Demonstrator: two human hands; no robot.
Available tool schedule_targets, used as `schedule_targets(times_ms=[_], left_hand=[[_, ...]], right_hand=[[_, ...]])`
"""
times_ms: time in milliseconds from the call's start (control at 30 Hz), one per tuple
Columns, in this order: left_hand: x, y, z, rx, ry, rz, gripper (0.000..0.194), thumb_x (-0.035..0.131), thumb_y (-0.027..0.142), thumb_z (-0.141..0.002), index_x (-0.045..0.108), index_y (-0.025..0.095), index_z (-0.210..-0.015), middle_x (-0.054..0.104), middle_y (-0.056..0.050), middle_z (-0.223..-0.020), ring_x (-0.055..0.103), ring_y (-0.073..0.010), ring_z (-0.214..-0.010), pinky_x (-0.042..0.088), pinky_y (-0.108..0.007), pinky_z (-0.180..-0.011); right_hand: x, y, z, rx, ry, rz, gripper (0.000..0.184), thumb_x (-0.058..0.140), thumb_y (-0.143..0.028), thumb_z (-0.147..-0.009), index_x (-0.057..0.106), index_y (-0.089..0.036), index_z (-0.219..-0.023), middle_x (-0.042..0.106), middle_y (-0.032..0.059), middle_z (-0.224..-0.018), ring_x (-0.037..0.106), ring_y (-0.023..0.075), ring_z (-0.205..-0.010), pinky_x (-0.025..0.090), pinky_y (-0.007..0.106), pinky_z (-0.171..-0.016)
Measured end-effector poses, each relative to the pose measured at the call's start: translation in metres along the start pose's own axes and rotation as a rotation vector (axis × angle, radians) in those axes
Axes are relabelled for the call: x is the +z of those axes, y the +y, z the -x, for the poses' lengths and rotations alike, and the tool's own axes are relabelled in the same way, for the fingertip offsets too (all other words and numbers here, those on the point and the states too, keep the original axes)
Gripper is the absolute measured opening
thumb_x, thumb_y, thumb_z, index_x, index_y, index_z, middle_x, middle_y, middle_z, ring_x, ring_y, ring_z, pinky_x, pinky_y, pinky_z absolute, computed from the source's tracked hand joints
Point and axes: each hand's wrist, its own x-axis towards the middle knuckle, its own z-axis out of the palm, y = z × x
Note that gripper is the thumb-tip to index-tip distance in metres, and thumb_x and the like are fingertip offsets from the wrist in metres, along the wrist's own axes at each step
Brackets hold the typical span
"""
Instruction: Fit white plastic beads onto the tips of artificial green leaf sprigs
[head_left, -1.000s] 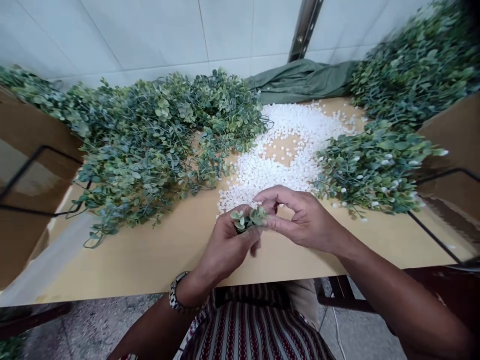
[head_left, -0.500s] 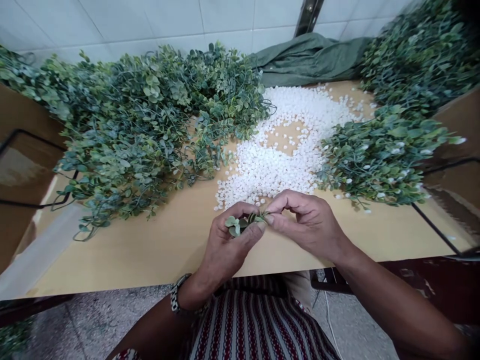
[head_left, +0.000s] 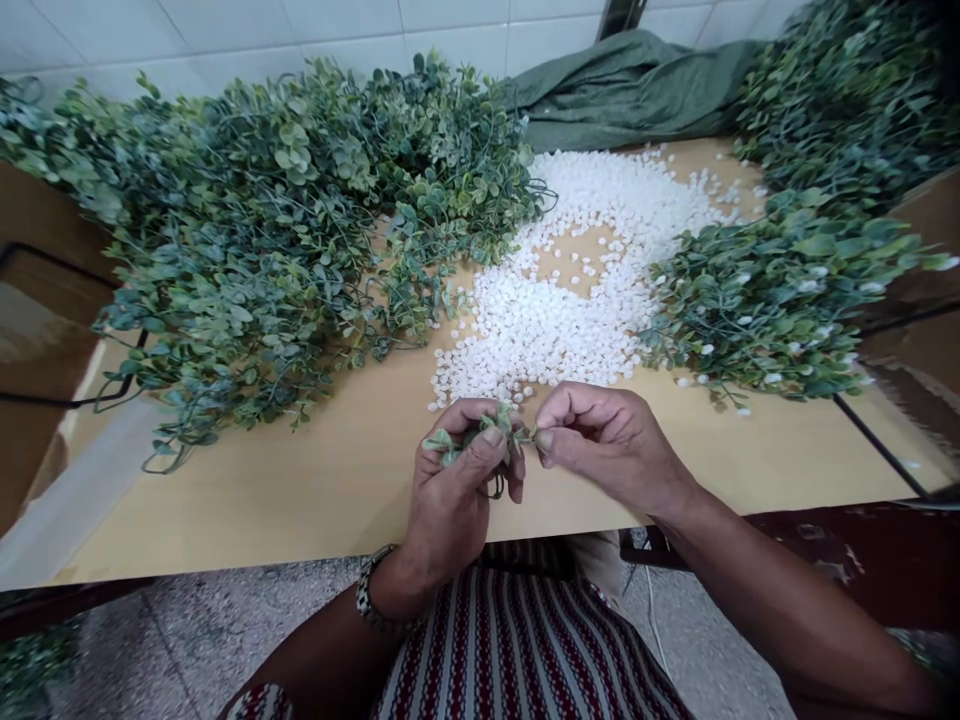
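Observation:
My left hand (head_left: 457, 490) is closed around an artificial leaf sprig (head_left: 504, 428), its leaves showing between thumb and fingers and a thin stem loop below. Thumb and forefinger of my right hand (head_left: 607, 440) pinch the sprig's right-hand tip; anything smaller in that pinch is hidden. Both hands are just above the table's front part. Right behind them spreads a heap of small white beads (head_left: 540, 325). Left of the beads lies a large pile of green artificial sprigs (head_left: 262, 240). A bunch of sprigs with white tips (head_left: 780, 300) rests to the right.
A crumpled green cloth (head_left: 637, 90) lies along the tiled wall (head_left: 457, 45). More foliage (head_left: 847, 100) fills the back right corner. Cardboard boxes with black wire frames stand at the left (head_left: 52, 250) and right (head_left: 922, 370) ends of the tan tabletop (head_left: 300, 510).
The left thumb has shifted left, uncovering more of the sprig, and the left fingers have spread beneath it. The right hand keeps its pinch at the tip. The whole view has tilted slightly.

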Motion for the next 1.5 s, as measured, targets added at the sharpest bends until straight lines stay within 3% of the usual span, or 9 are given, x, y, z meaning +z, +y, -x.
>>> schedule_targets(times_ms=[167,300,467,733,900,1000,1167,1333,1500], left_hand=[[-0.001,-0.004,0.0,0.013,0.06,-0.018,0.019,0.073,0.031,-0.072,0.06,0.018,-0.078,0.059,0.003,-0.073,0.044,-0.0046,-0.044,0.031,-0.018,-0.038],[-0.006,0.001,-0.001,0.054,0.092,-0.109,0.017,0.071,0.031,-0.075,0.062,0.016,-0.076,0.06,0.001,-0.07,0.037,-0.0034,-0.043,0.025,-0.018,-0.04],[-0.018,0.015,-0.002,0.094,0.199,-0.19,0.016,0.073,0.027,-0.071,0.062,0.016,-0.074,0.06,0.001,-0.063,0.035,-0.0033,-0.042,0.023,-0.017,-0.039],[-0.026,0.016,-0.004,0.028,0.213,-0.266,0.009,0.07,0.022,-0.073,0.065,0.015,-0.075,0.058,0.002,-0.058,0.038,-0.0043,-0.044,0.027,-0.016,-0.041],[-0.026,0.013,-0.003,0.015,0.131,-0.278,0.008,0.067,0.024,-0.077,0.064,0.016,-0.078,0.06,0.001,-0.053,0.043,-0.0068,-0.045,0.028,-0.017,-0.041],[-0.026,0.012,-0.003,0.032,0.112,-0.256,0.009,0.068,0.025,-0.077,0.066,0.017,-0.077,0.06,0.001,-0.055,0.049,-0.0083,-0.048,0.03,-0.018,-0.041],[-0.024,0.01,-0.002,0.041,0.087,-0.258,0.006,0.069,0.023,-0.076,0.069,0.017,-0.074,0.06,0.002,-0.052,0.049,-0.0076,-0.047,0.034,-0.019,-0.044],[-0.017,0.007,0.0,0.017,0.054,-0.24,0.005,0.068,0.019,-0.074,0.071,0.019,-0.069,0.058,0.003,-0.051,0.043,-0.0061,-0.045,0.032,-0.019,-0.043],[-0.012,0.002,0.002,-0.014,0.018,-0.171,0.013,0.067,0.013,-0.071,0.074,0.022,-0.066,0.056,0.006,-0.051,0.033,-0.0032,-0.042,0.032,-0.019,-0.045]], right_hand=[[0.005,0.002,0.001,-0.028,0.017,0.138,0.012,0.056,-0.015,-0.076,0.056,-0.018,-0.065,0.053,-0.0041,-0.057,0.047,0.008,-0.052,0.039,0.021,-0.05],[-0.006,0.0,0.001,-0.136,-0.07,0.296,0.009,0.057,-0.021,-0.084,0.061,-0.019,-0.076,0.063,0.0005,-0.069,0.057,0.0121,-0.065,0.045,0.024,-0.057],[-0.033,0.005,-0.006,-0.241,0.074,0.665,0.01,0.054,-0.02,-0.087,0.063,-0.021,-0.082,0.066,0.002,-0.073,0.06,0.0142,-0.066,0.046,0.027,-0.06],[-0.028,0.019,-0.028,-0.575,-0.191,1.249,0.02,0.047,-0.009,-0.088,0.064,-0.017,-0.084,0.063,0.0073,-0.079,0.051,0.019,-0.075,0.039,0.032,-0.066],[-0.025,0.024,-0.034,-0.709,-0.244,1.38,0.022,0.047,-0.008,-0.088,0.062,-0.018,-0.075,0.059,0.006,-0.072,0.045,0.019,-0.071,0.033,0.033,-0.064],[-0.024,0.025,-0.032,-0.698,-0.167,1.295,0.021,0.048,-0.011,-0.089,0.06,-0.018,-0.074,0.057,0.0048,-0.07,0.045,0.018,-0.069,0.033,0.033,-0.064],[-0.017,0.014,-0.022,-0.495,-0.033,0.725,0.008,0.054,-0.012,-0.087,0.058,-0.018,-0.082,0.059,0.0037,-0.077,0.055,0.0158,-0.075,0.042,0.029,-0.069],[-0.003,0.009,-0.007,-0.215,0.014,0.223,0.009,0.061,-0.018,-0.084,0.057,-0.02,-0.077,0.054,-0.0014,-0.072,0.051,0.0114,-0.067,0.041,0.025,-0.063],[0.006,0.016,0.001,-0.138,0.004,0.008,0.01,0.062,-0.021,-0.084,0.056,-0.02,-0.077,0.054,-0.0023,-0.072,0.051,0.0107,-0.068,0.041,0.024,-0.063]])
